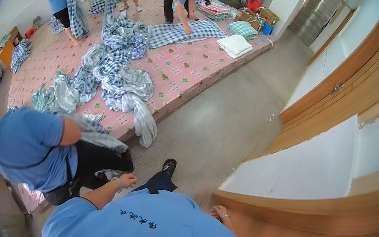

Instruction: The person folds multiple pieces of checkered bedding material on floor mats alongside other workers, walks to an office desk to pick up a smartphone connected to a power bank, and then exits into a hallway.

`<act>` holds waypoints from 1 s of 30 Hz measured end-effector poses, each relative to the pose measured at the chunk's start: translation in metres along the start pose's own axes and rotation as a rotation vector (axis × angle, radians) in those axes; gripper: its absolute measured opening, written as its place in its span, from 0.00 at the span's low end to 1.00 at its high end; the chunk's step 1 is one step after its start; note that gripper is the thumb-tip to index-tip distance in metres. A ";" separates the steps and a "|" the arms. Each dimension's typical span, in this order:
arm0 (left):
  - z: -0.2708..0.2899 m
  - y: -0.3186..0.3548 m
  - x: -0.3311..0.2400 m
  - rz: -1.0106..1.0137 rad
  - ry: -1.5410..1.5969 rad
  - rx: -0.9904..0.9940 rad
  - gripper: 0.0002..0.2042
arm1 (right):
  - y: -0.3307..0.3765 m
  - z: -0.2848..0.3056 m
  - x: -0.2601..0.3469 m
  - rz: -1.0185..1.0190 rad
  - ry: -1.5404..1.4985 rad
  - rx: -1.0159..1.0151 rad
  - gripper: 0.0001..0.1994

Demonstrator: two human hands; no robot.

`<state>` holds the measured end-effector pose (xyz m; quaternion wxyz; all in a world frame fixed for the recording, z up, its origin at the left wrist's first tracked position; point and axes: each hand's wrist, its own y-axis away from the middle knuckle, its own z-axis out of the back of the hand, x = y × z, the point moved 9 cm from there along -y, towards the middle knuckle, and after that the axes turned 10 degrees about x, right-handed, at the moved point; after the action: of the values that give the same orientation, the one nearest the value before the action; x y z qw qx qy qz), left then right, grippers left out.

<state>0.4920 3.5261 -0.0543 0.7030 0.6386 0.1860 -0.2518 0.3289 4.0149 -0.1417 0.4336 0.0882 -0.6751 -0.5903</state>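
My left hand [128, 180] hangs in front of my body with its fingers curled in and nothing visible in them. It wears a band at the wrist and is nearest to a co-worker [31, 144] in a blue shirt. On the other side, my right hand [219, 212] is low beside a wooden door [299, 236], its fingers also curled, with a bracelet at the wrist. I cannot tell whether it touches the door. Both hands are apart from the heap of checked and grey bedding [113, 74] on the raised pink patterned platform [181, 76].
One co-worker bends over a checked cloth [182, 32] laid flat; another holds up a checked sheet [74, 5]. Folded white [235, 45] and green checked [243, 29] cloths lie near the platform's edge. A grey floor aisle [220, 108] runs between platform and doors. Grey fabric [144, 122] hangs over the edge.
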 end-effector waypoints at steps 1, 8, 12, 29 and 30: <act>0.007 -0.017 0.009 0.061 -0.008 0.021 0.14 | -0.014 0.008 -0.020 -0.028 0.019 0.014 0.12; 0.060 -0.112 0.008 0.102 -0.302 0.166 0.13 | 0.031 0.067 0.087 -0.197 0.133 -0.098 0.13; 0.101 -0.165 -0.115 0.109 0.039 0.043 0.12 | 0.004 0.130 0.143 -0.112 -0.101 -0.211 0.13; 0.058 -0.336 -0.396 0.029 -0.538 0.133 0.14 | -0.127 0.276 0.178 -0.224 -0.177 -0.047 0.13; 0.050 -0.344 -0.380 0.022 -0.643 0.178 0.14 | -0.141 0.293 0.176 -0.237 -0.257 -0.036 0.13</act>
<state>-0.0202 3.5008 -0.1037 0.6697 0.5873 -0.0750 -0.4483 -0.0355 4.0738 -0.1584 0.2728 0.0831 -0.6990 -0.6557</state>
